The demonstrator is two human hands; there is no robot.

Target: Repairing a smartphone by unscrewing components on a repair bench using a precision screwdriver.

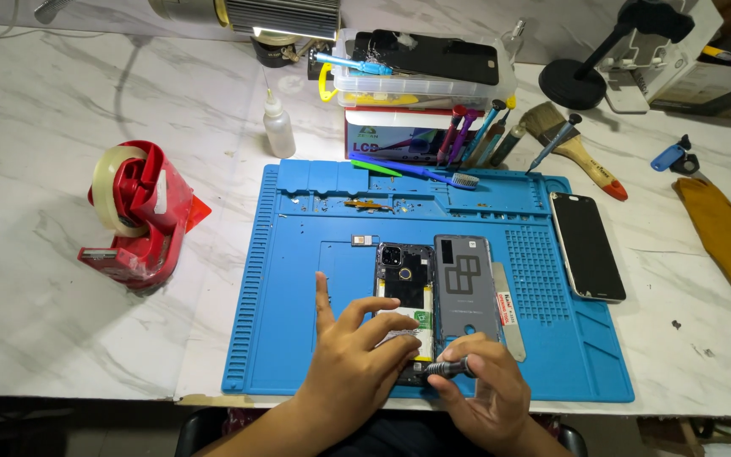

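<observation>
Head view: left hand [357, 360] flat on opened phone [405, 292]; right hand [484, 389] grip clamped on screwdriver [446, 369], near mat [298, 338] front edge.

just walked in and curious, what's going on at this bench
A person is working on an opened smartphone lying on a blue repair mat. The left hand presses down on the phone's lower end, while the right hand holds a small screwdriver at its bottom edge. The removed grey back cover lies beside it, with a metal pry tool to its right. Another phone rests face up farther right.
</observation>
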